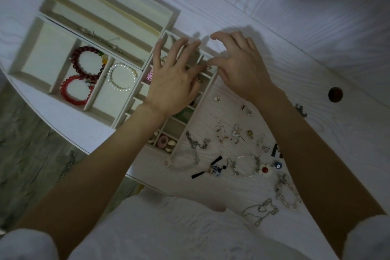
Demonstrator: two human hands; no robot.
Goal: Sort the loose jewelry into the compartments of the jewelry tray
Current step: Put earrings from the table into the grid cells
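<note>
A small earring is pinched at the right hand fingers, thumb against forefinger, directly above the small compartments of the jewelry tray. It should be lowered into one cell before release. The left hand is spread flat over neighbouring cells, holding nothing. Loose jewelry remains on the surface, near the tray.

Two hands in view: left hand, right hand. Three tray sections on the table: slotted tray, wide-compartment tray, small-compartment tray. Beaded bracelets in compartments: two red, one white pearl bracelet. Loose items near the table's front edge: too tangled for a firm count.
</note>
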